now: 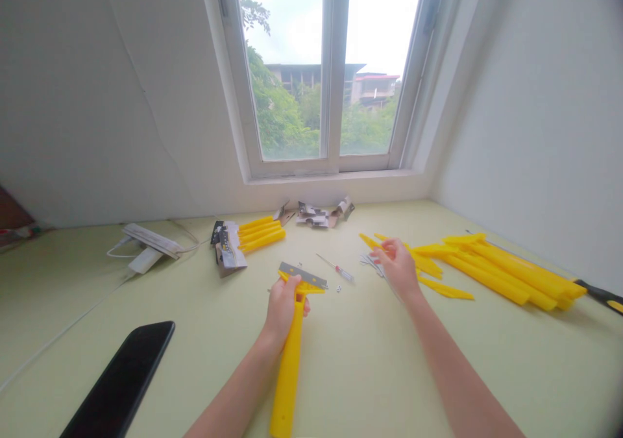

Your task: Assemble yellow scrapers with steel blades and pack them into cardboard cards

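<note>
On the desk [370,373], I'm clutching the yellow scraper [288,373] in my left hand [283,309], blade up for a steady hold, while my right hand [398,268] is curling over loose yellow pieces [428,263], can't tell if it's holding one.

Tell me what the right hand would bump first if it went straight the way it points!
Probably the thin yellow plastic piece just past the fingertips of the right hand. It's hard to tell how high the hand is, though. If it passed over that piece, the silvery metal bits by the wall might come next.
</note>
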Tool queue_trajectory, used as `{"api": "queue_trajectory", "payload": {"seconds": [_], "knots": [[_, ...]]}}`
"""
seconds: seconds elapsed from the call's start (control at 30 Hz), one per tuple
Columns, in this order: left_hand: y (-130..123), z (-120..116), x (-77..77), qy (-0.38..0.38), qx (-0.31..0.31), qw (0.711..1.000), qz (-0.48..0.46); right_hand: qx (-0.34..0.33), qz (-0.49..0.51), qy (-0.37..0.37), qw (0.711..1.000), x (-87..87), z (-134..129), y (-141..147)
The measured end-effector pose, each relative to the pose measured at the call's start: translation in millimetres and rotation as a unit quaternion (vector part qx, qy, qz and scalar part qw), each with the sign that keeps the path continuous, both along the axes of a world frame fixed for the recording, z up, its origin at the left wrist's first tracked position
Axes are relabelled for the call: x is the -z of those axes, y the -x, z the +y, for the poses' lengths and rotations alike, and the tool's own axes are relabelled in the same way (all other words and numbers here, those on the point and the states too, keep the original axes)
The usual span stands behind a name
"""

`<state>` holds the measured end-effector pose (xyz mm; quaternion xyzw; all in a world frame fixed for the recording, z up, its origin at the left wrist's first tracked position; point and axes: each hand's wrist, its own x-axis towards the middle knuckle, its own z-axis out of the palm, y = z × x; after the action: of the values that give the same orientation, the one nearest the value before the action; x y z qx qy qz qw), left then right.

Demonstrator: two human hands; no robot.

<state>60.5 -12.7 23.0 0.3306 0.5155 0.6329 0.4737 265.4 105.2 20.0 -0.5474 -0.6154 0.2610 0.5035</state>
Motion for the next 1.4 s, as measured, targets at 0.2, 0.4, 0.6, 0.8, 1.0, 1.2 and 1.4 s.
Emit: {"api": "queue_trajectory", "payload": {"seconds": [0.2,0.4,0.6,0.8,1.0,1.2,1.4], "knots": [[-3,2,4.4,0.011,0.041,0.999,0.011,-0.252,0.136,0.092,0.954,-25.2,-45,49],[-4,2,4.8,0.007,0.064,0.998,0.020,-0.349,0.127,0.069,0.926,-28.6,-69,70],[-6,1,3.8,0.003,0.084,0.996,0.027,-0.364,0.162,0.045,0.916,-21.0,-71,72],[-5,1,6.9,-0.019,0.097,0.994,0.050,-0.378,0.084,0.031,0.921,-23.4,-77,72],[-3,0,4.3,-0.020,0.087,0.994,0.057,-0.325,0.014,-0.023,0.945,-25.7,-77,71],[-2,2,5.6,-0.017,0.094,0.994,0.059,-0.344,-0.029,-0.046,0.938,-23.4,-69,66],[-1,1,5.9,-0.013,0.103,0.993,0.054,-0.404,0.015,0.082,0.911,-24.9,-65,65]]}}
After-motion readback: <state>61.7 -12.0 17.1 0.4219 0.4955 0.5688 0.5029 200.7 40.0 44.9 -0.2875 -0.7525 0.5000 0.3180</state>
